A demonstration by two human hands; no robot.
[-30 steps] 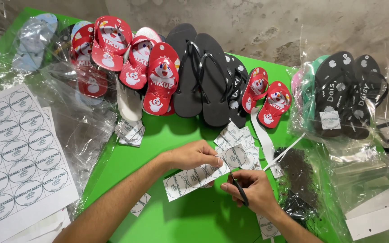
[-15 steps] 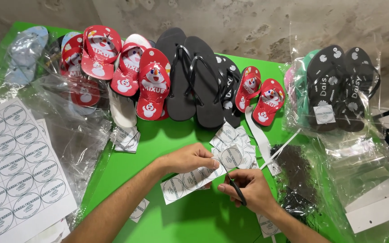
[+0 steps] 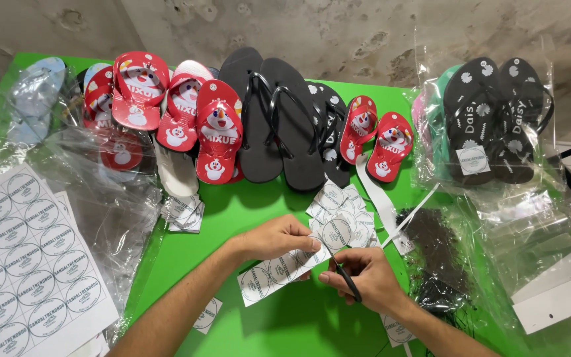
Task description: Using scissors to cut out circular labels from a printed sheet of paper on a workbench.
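My left hand [image 3: 279, 239] pinches a white paper strip of round printed labels [image 3: 273, 274] over the green table [image 3: 246, 211]. My right hand [image 3: 365, 281] grips black-handled scissors [image 3: 345, 277], blades at the strip's right end by one round label. A pile of cut square labels [image 3: 342, 208] lies just beyond both hands.
Red cartoon flip-flops [image 3: 216, 129] and black flip-flops [image 3: 279, 119] line the far edge. Bagged black flip-flops [image 3: 490, 119] sit at right, with clear plastic bags [image 3: 530, 244]. A full label sheet [image 3: 24, 258] lies at left. A small label stack [image 3: 183, 213] sits near the white sandal.
The view has shifted slightly; my hands stay together at the strip, with the scissors working at its right end.
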